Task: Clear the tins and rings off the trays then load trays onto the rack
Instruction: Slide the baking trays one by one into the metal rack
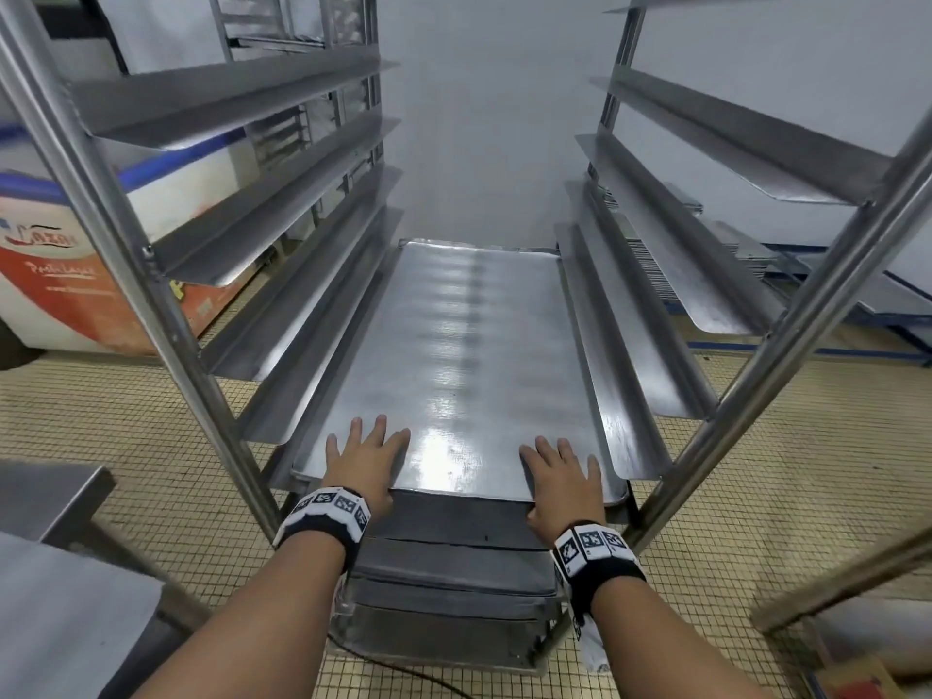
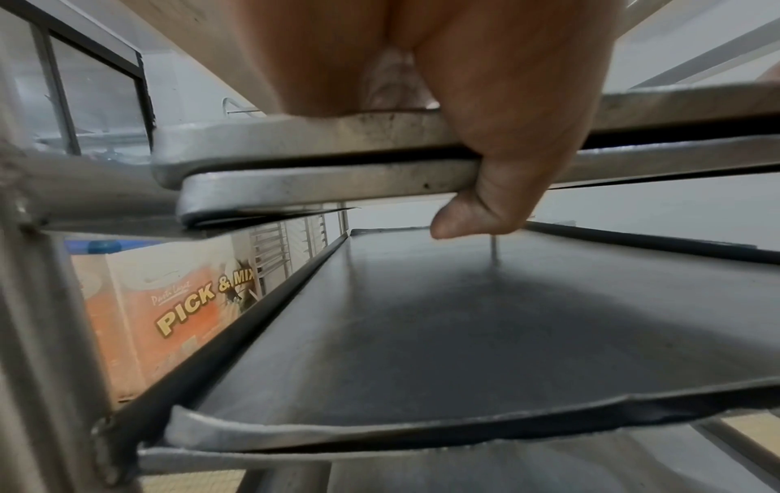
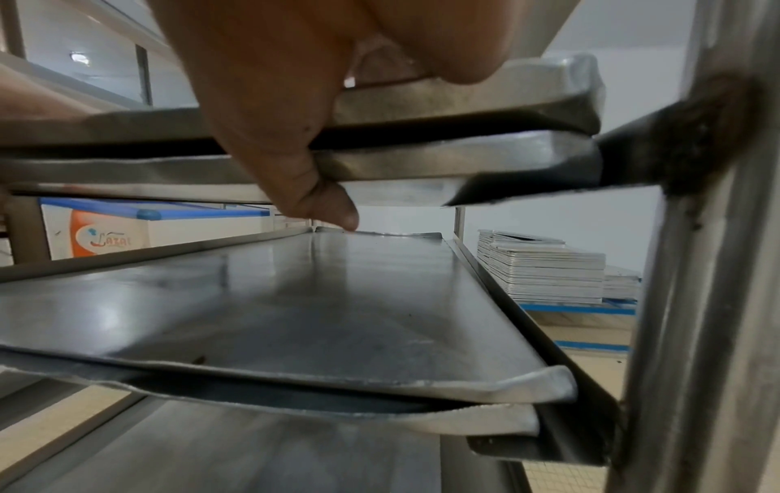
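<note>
A bare steel tray (image 1: 454, 370) lies on a middle pair of runners in the steel rack (image 1: 166, 315), its near rim level with the rack's front. My left hand (image 1: 365, 461) and right hand (image 1: 565, 476) lie on its near edge, fingers spread flat on top. In the wrist views each thumb (image 2: 506, 150) (image 3: 287, 150) crosses the front of that tray's rim (image 2: 295, 133) (image 3: 464, 96) and of a second tray's rim (image 2: 316, 186) (image 3: 464, 160) right under it, with the tip hooked beneath. Another tray (image 2: 464, 333) (image 3: 295, 300) sits one level lower. No tins or rings are in view.
Several empty runners (image 1: 282, 214) stand above the tray on both sides. A chest freezer (image 1: 55, 274) with orange graphics is left of the rack. A pile of trays (image 3: 544, 267) sits to the right. A steel table (image 1: 50, 496) is at my lower left, and a cable (image 1: 403, 673) crosses the tiled floor.
</note>
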Motion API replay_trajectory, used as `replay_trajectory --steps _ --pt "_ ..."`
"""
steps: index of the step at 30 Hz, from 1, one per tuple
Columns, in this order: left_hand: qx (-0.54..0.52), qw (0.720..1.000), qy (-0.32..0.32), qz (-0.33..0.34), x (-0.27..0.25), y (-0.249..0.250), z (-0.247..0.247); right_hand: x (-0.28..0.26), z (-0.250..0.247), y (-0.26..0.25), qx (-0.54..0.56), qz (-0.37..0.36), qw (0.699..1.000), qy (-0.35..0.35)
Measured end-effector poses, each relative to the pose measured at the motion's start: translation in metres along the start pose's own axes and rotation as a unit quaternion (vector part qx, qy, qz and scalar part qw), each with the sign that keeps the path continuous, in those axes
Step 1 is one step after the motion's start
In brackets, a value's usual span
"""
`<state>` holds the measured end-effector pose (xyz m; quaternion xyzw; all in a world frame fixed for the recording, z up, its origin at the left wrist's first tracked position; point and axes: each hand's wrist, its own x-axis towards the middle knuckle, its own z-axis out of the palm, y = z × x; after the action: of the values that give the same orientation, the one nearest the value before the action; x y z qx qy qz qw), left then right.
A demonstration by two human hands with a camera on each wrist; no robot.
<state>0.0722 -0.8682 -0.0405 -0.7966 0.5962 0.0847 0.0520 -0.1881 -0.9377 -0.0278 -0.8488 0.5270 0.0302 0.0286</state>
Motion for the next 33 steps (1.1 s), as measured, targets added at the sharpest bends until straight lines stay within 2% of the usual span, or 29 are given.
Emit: replay_trajectory --steps 5,9,13,18,24,27,33 --pt "0.014 0.999 0.031 -0.001 -0.029 -0.006 0.006 -0.01 0.004 -0.017 -0.017 0.029 0.999 0.002" --pt "0.018 0.999 0.033 0.023 -0.068 -0.02 0.009 -0.028 0.004 -0.042 -0.019 0.032 0.999 -0.004" --pt "-0.095 0.995 0.021 0.021 -0.109 -0.041 0.006 -0.05 0.001 -0.074 -0.014 0.014 1.0 0.004" --pt "-0.162 0.984 -0.013 -0.076 -0.174 -0.085 0.002 -0.077 -0.017 -0.132 0.009 -0.031 0.999 0.005" --pt "-0.178 0.954 -0.035 -0.24 -0.266 -0.168 0.035 -0.118 -0.023 -0.242 0.06 -0.152 0.984 -0.074" --pt "-0.205 0.923 -0.039 -0.324 -0.322 -0.21 0.056 -0.14 -0.019 -0.301 0.07 -0.223 0.966 -0.113" --pt "-0.25 0.834 -0.034 -0.491 -0.44 -0.267 0.103 -0.18 0.002 -0.41 0.055 -0.364 0.92 -0.133"
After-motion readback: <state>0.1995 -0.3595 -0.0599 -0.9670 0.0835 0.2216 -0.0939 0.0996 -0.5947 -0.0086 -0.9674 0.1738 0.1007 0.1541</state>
